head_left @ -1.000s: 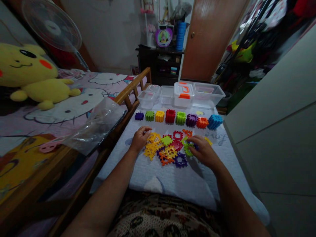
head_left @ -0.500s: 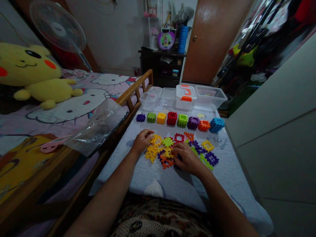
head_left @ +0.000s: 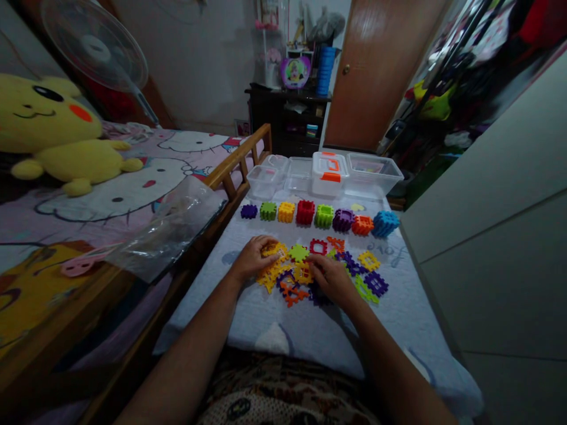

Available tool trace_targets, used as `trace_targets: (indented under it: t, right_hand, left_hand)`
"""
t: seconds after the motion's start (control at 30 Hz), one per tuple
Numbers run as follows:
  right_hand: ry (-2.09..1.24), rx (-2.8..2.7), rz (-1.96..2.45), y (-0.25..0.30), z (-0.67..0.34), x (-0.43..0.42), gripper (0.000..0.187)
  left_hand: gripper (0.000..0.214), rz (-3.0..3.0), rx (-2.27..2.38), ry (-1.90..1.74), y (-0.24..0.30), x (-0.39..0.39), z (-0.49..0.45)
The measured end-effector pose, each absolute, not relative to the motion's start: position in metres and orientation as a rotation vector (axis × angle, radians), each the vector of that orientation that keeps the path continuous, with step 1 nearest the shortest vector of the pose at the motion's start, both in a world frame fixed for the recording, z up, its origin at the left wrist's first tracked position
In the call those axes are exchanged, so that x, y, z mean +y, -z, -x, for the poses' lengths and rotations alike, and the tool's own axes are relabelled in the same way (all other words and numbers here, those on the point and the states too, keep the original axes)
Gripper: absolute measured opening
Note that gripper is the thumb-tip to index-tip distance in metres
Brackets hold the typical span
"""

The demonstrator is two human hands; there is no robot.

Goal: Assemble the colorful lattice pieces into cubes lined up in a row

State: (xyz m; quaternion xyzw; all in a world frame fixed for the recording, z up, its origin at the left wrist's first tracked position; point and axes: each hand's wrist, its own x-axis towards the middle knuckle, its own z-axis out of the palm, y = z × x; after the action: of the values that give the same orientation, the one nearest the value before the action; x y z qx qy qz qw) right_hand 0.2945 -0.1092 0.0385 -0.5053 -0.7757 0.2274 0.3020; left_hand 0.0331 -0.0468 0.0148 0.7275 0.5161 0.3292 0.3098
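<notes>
A heap of flat toothed plastic tiles [head_left: 305,265] in yellow, orange, purple, green and red lies on a pale blue cloth-covered surface [head_left: 398,313]. My left hand [head_left: 252,260] rests on the heap's left side, fingers curled over yellow tiles [head_left: 271,273]. My right hand [head_left: 330,278] lies palm down on the heap's middle, fingers bent onto a yellow and orange tile [head_left: 303,273]. Behind the heap stands a row of assembled coloured cubes [head_left: 323,215], from purple at the left to blue [head_left: 384,223] at the right.
Clear plastic boxes [head_left: 372,172] and an orange-latched case [head_left: 328,173] stand at the far edge. A wooden bed rail [head_left: 230,171], a crumpled plastic bag [head_left: 172,224], a yellow plush toy [head_left: 53,136] and a fan [head_left: 95,44] are at the left. A grey wall [head_left: 496,224] runs along the right.
My right hand has moved left from the heap's right edge onto its middle, leaving purple, yellow and green tiles spread at the right. My left hand has closed further over the yellow tiles.
</notes>
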Motion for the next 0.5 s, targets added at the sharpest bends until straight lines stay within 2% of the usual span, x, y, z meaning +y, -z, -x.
trace_targets:
  t: [0.13, 0.33, 0.5]
  right_hand:
    - [-0.436, -2.059, 1.330, -0.036, -0.291, -0.109, 0.019]
    - [-0.386, -1.914, 1.330, -0.042, -0.312, -0.103, 0.016]
    - [-0.367, -1.643, 1.471, -0.046, -0.343, -0.102, 0.016]
  left_hand:
    - [0.031, -1.768, 1.365, -0.936, -0.008, -0.046, -0.033]
    - [0.026, -1.669, 1.387, -1.103, -0.008, -0.044, -0.033]
    - [0.033, -1.545, 1.431, -1.085, -0.015, -0.047, -0.035]
